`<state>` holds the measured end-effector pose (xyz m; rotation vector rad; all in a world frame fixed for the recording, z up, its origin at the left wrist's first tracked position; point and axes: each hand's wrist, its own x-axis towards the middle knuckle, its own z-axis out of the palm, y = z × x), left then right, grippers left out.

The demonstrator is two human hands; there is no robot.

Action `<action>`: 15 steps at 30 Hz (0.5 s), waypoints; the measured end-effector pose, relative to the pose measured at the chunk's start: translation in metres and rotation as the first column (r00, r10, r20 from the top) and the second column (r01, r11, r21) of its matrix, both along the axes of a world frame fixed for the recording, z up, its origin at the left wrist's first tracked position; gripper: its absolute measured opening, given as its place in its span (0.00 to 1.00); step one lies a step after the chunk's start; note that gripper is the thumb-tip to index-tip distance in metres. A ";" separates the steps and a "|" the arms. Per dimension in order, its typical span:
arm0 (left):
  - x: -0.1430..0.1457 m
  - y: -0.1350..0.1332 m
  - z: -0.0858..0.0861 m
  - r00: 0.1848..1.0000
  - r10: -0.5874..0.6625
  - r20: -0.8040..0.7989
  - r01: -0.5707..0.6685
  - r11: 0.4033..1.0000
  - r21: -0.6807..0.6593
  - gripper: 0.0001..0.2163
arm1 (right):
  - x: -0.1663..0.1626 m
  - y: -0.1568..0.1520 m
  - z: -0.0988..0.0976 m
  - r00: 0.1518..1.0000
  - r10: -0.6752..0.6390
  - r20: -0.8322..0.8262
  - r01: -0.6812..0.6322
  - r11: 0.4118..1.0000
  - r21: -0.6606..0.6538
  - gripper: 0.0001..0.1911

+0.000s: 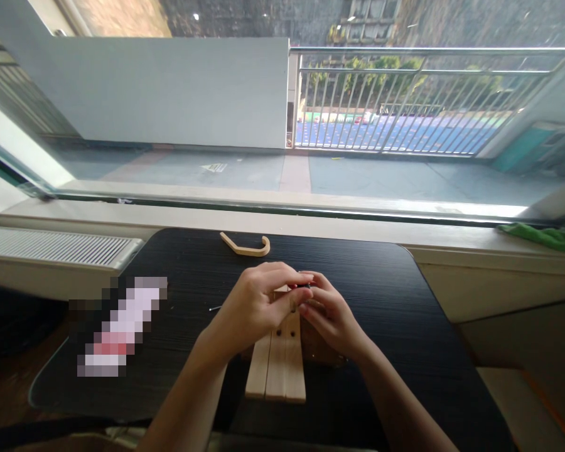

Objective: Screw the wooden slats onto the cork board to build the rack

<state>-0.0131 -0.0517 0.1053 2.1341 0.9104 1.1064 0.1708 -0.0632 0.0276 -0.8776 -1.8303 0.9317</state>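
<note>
Both hands meet over the far end of a set of pale wooden slats (277, 367) lying side by side on the black table (386, 295). My left hand (258, 304) is curled, its fingertips pinched over the slats' top end. My right hand (327, 311) is closed beside it, gripping a small tool with a red and dark part (301, 285) between the fingers. Small dark holes show in the slats just below the hands. A brownish wooden piece (322, 351) lies under my right hand. What the left fingertips pinch is hidden.
A curved wooden hook-shaped piece (245, 247) lies at the table's far edge. A thin metal pin (215, 308) rests left of the hands. A blurred-out object (117, 329) lies at the left. A radiator (56, 246), window sill and green cloth (546, 235) lie beyond.
</note>
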 end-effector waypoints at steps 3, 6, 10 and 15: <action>0.000 -0.001 -0.003 1.000 0.003 0.003 -0.003 0.999 0.045 0.08 | 0.000 0.001 0.000 1.000 -0.014 -0.011 0.014 1.000 0.013 0.10; 0.000 -0.001 -0.005 1.000 0.018 0.002 -0.018 0.998 0.062 0.08 | -0.001 0.001 0.001 0.999 -0.038 -0.018 0.038 0.999 0.024 0.09; 0.000 -0.001 -0.008 1.000 0.000 0.019 -0.001 0.998 0.062 0.09 | -0.003 0.001 0.003 0.998 -0.054 -0.018 0.055 0.997 0.051 0.08; 0.000 -0.001 -0.011 0.999 0.023 0.031 -0.024 0.999 0.032 0.14 | -0.004 0.000 0.004 0.997 -0.066 -0.034 0.067 0.996 0.052 0.08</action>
